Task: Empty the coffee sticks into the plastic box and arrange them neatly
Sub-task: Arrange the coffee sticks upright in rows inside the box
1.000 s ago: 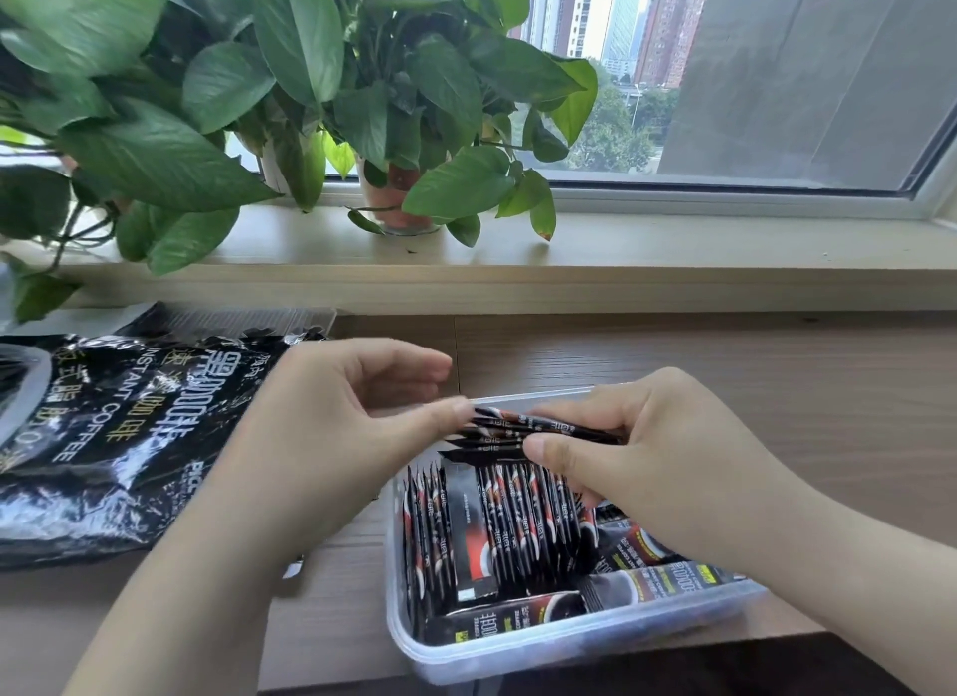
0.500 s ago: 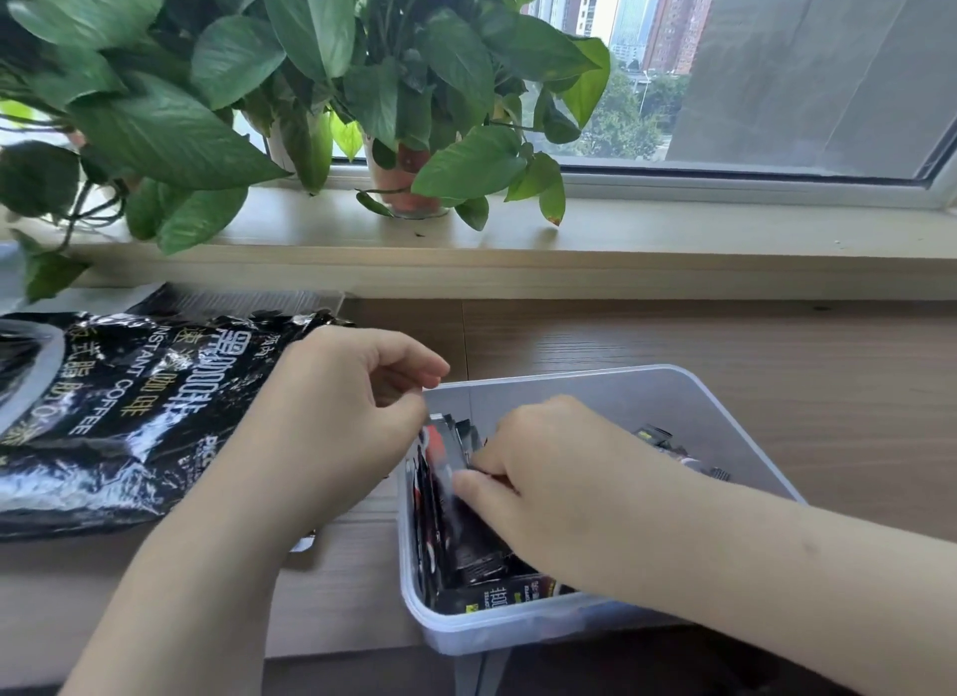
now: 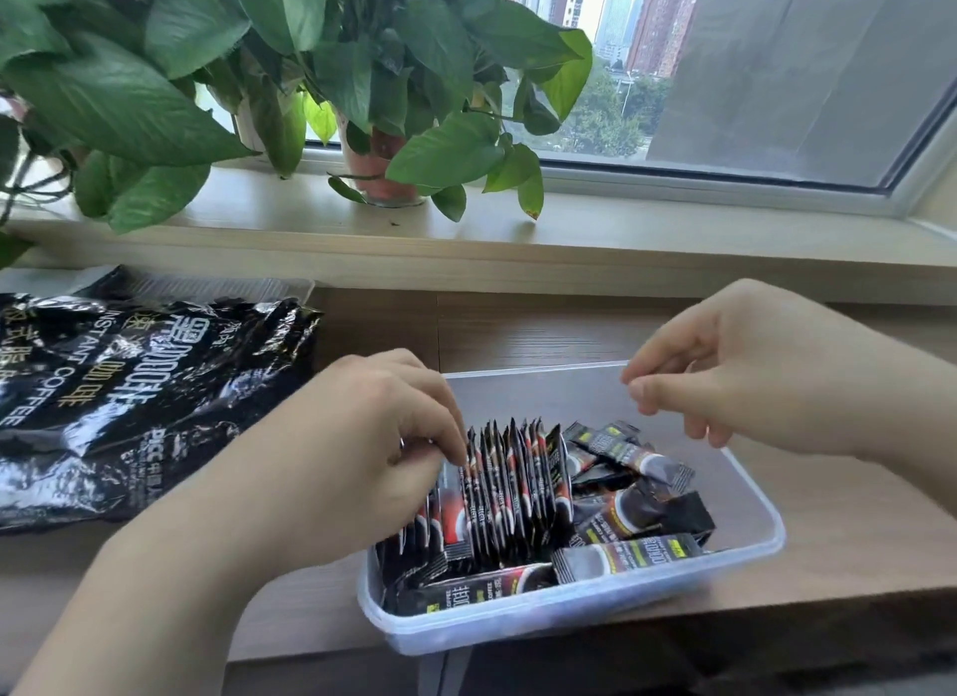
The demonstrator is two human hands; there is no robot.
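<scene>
A left hand (image 3: 362,467) closes a narrow grip, fingers curled downward, on the top edges of glossy black foil coffee sticks (image 3: 510,483). These flat, narrow sachets stand on edge in a tight row at the left of a clear, round-cornered rectangular plastic box (image 3: 764,514), and more sachets lie loose and crisscrossed in its right half. The right hand (image 3: 751,374) hovers above the box's far rim, fingers loosely bent, its grip slack and holding nothing. The box sits at the near edge of a pale wood-grain bench (image 3: 544,327). To the left lies a crinkled, shiny black instant-coffee bag (image 3: 129,400). Behind, a broad-leaved green potted plant (image 3: 362,84) stands on the windowsill (image 3: 673,219).
</scene>
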